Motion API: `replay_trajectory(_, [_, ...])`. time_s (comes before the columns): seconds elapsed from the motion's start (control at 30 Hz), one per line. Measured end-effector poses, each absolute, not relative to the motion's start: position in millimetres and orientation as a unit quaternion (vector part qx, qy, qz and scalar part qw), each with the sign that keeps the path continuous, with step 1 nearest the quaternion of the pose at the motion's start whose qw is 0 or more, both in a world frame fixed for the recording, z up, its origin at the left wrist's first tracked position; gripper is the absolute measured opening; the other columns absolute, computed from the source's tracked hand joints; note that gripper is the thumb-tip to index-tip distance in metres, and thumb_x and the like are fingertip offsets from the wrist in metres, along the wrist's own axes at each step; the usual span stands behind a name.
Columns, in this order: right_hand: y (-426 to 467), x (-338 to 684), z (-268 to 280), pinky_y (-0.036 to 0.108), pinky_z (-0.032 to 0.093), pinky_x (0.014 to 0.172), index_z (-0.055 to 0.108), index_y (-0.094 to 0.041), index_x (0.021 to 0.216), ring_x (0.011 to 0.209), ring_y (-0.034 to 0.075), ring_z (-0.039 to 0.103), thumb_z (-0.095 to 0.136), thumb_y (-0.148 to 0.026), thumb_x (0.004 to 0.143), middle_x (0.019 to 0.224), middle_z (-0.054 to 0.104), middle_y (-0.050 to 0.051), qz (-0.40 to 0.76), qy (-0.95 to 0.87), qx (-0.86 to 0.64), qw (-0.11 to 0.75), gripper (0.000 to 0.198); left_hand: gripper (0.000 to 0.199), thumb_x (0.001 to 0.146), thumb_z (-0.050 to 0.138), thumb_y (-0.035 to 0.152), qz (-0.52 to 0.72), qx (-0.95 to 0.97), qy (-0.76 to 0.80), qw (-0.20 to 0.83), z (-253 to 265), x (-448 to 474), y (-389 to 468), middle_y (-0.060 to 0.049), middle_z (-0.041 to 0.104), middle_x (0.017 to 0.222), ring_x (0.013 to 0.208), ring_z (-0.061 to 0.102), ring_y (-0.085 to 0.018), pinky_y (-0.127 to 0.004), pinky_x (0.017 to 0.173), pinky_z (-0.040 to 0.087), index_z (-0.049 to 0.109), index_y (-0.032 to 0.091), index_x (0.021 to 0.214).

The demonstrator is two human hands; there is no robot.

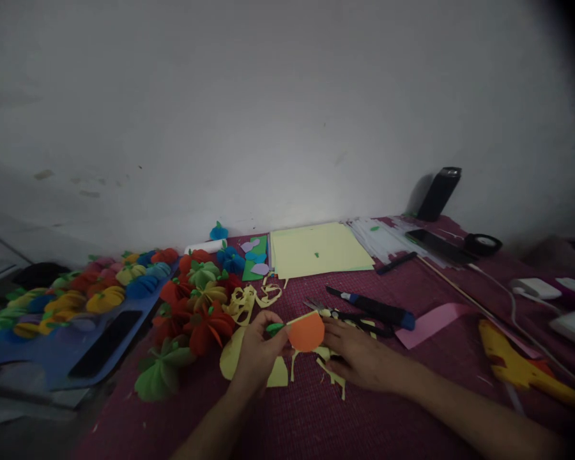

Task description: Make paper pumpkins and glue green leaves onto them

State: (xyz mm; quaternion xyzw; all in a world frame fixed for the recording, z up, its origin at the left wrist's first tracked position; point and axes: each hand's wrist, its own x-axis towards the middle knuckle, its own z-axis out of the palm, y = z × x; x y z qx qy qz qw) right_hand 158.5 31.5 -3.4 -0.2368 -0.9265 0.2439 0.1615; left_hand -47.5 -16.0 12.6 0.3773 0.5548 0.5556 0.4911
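My left hand (263, 348) is closed, pinching a folded orange paper piece (306, 333) with a rounded lower edge. A small green paper bit (274, 329) shows between its thumb and fingers. My right hand (357, 354) lies just right of the orange piece, fingers stretched out, their tips by its edge; whether they touch it I cannot tell. Scissors (359, 317) with dark handles lie beyond the right hand, beside a blue and black utility knife (376, 309). Under and around both hands are yellow paper offcuts (278, 372).
Red, green and yellow paper pumpkins (211, 329) crowd the left. More fill a blue board (52, 370) with a dark phone (105, 344). Yellow sheets (319, 249) lie near the wall. Rightward are a pink strip (434, 324), a thin stick (453, 287), tape (482, 243) and a yellow-handled tool (517, 364).
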Motion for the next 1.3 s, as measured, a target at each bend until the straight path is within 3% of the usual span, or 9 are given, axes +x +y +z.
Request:
replay_trajectory(0.1, [34.2,162.7,4.5,0.042,0.037,0.1,0.052,-0.021,0.125,0.116,0.024,0.049,0.051,-0.007,0.072,0.124,0.056,0.009,0.358,-0.872,-0.266,0.202,0.055,0.027,0.064,0.07,0.031,0.543,0.398,0.549,0.495,12.7,-47.6,-17.9,0.007,0.049,0.058,0.052,0.052,-0.011,-0.026,0.048,0.052,0.047,0.019,0.071])
replay_trajectory(0.2, [36.1,163.7,11.3,0.039,0.046,0.089,0.055,-0.021,0.117,0.099,0.022,0.059,0.049,-0.016,0.078,0.11,0.063,0.007,0.509,-0.757,-0.317,0.258,0.04,0.024,0.065,0.067,0.026,0.539,0.416,0.537,0.497,12.0,-48.1,-18.8,0.008,0.049,0.06,0.051,0.049,-0.008,-0.023,0.048,0.05,0.046,0.02,0.075])
replay_trajectory(0.37, [26.5,154.2,5.6,0.032,0.048,0.081,0.054,-0.021,0.11,0.095,0.019,0.059,0.059,-0.034,0.079,0.107,0.061,0.007,0.608,-0.646,-0.33,0.323,0.034,0.022,0.065,0.063,0.02,0.506,0.444,0.531,0.515,9.5,-46.9,-19.2,0.009,0.049,0.058,0.048,0.049,-0.007,-0.02,0.047,0.047,0.047,0.02,0.08])
replay_trajectory(0.47, [19.5,149.1,-4.5,0.021,0.045,0.053,0.052,-0.021,0.107,0.064,0.011,0.056,0.062,-0.034,0.077,0.082,0.059,0.0,0.622,-0.642,-0.326,0.308,0.035,0.026,0.063,0.065,0.022,0.468,0.461,0.535,0.532,11.1,-46.2,-20.6,0.009,0.05,0.057,0.044,0.05,-0.008,-0.021,0.044,0.046,0.049,0.019,0.084])
replay_trajectory(0.57, [16.6,147.8,-11.3,0.018,0.038,0.042,0.052,-0.02,0.103,0.047,0.006,0.046,0.061,-0.035,0.078,0.068,0.052,-0.005,0.656,-0.634,-0.31,0.268,0.031,0.028,0.063,0.067,0.026,0.428,0.473,0.546,0.543,14.5,-48.6,-26.4,0.009,0.051,0.053,0.041,0.05,-0.009,-0.021,0.041,0.045,0.051,0.018,0.085])
replay_trajectory(0.73, [11.8,146.5,-12.7,0.018,0.044,0.045,0.052,-0.019,0.098,0.05,0.006,0.051,0.059,-0.033,0.078,0.071,0.054,-0.004,0.712,-0.604,-0.281,0.224,0.025,0.027,0.068,0.064,0.033,0.413,0.479,0.569,0.525,13.5,-59.3,-51.4,0.003,0.058,0.065,0.055,0.058,-0.013,-0.02,0.042,0.043,0.052,0.019,0.088])
replay_trajectory(0.93, [-0.5,141.6,-14.9,0.016,0.043,0.045,0.055,-0.016,0.094,0.047,0.005,0.049,0.049,-0.019,0.081,0.068,0.054,-0.004,0.643,-0.702,-0.276,0.13,0.014,0.021,0.079,0.055,0.032,0.396,0.513,0.638,0.416,-2.0,-69.2,-90.1,0.004,0.057,0.062,0.055,0.054,-0.012,-0.021,0.051,0.039,0.055,0.019,0.096])
replay_trajectory(1.1, [-3.3,141.8,-22.3,0.018,0.041,0.044,0.059,-0.017,0.092,0.046,0.007,0.048,0.048,-0.017,0.08,0.064,0.055,-0.004,0.583,-0.754,-0.278,0.12,0.016,0.017,0.083,0.051,0.033,0.339,0.568,0.677,0.322,-8.8,-64.0,-110.1,0.001,0.062,0.07,0.06,0.055,-0.014,-0.023,0.057,0.039,0.061,0.02,0.09])
replay_trajectory(1.3, [-6.8,147.2,-12.9,0.032,0.041,0.078,0.065,-0.02,0.09,0.084,0.018,0.054,0.056,-0.016,0.076,0.085,0.062,0.002,0.437,-0.839,-0.279,0.165,0.017,0.014,0.082,0.051,0.025,0.298,0.606,0.711,0.195,-20.4,-63.1,-114.2,-0.004,0.067,0.085,0.079,0.061,-0.021,-0.031,0.073,0.044,0.064,0.022,0.086])
